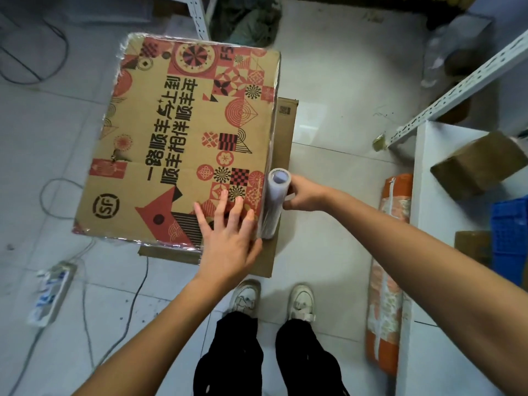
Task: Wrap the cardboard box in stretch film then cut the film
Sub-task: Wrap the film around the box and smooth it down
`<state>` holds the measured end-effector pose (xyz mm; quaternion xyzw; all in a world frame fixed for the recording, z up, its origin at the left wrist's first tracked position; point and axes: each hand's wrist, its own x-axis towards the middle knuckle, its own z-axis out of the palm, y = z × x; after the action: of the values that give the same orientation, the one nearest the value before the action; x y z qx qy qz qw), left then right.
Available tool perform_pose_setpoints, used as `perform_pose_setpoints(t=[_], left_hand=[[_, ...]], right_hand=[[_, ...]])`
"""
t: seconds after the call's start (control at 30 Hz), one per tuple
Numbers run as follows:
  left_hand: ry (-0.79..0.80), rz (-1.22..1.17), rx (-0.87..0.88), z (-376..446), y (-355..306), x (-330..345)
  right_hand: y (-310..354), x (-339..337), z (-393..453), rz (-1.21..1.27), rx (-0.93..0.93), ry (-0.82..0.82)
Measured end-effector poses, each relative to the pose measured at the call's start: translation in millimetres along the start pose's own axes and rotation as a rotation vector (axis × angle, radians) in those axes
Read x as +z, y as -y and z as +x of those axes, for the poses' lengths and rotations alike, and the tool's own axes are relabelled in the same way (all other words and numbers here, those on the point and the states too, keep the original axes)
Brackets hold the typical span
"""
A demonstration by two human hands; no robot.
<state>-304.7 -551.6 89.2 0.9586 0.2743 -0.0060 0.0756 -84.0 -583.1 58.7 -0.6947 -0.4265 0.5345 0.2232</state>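
From the head camera, looking down, a large printed cardboard box (183, 138) stands on a flat sheet of cardboard (281, 178) laid on the tiled floor (337, 115), with glossy stretch film (275, 115) showing along the box's edges and down its right side. The left hand (228, 227) lies flat on the near right corner of the box top, fingers straight and spread, palm pressing down. The right hand (305, 195) grips the roll of stretch film (273, 201), fingers curled round it, holding it upright just beside the box's right edge, its hollow core facing up. Below, the person's white shoes (301, 302) and black trousers stand just behind the cardboard sheet. A power strip (53, 290) with cables lies on the floor to the left; an orange patterned bag (385, 275) lies along the white shelf (423, 178) on the right, where a small brown box (480, 164) sits.
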Motion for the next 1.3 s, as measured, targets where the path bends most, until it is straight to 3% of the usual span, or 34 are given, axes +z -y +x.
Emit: perform_pose_setpoints(t=[0.43,0.67,0.93,1.1,1.3], left_hand=[[-0.020,0.004,-0.040,-3,0,2],[-0.068,0.012,-0.034,-1,-5,4],[-0.080,-0.021,-0.047,-3,-4,4],[-0.097,-0.033,-0.039,-3,-5,4],[-0.082,-0.036,-0.042,-2,-13,4]], right_hand=[[-30,-9,-10,0.044,-0.027,0.051],[-44,-3,-15,0.162,0.009,-0.126],[-25,-5,-12,0.219,-0.054,-0.014],[-28,-24,-16,0.139,0.030,0.106],[-16,-25,-15,0.144,0.035,0.028]])
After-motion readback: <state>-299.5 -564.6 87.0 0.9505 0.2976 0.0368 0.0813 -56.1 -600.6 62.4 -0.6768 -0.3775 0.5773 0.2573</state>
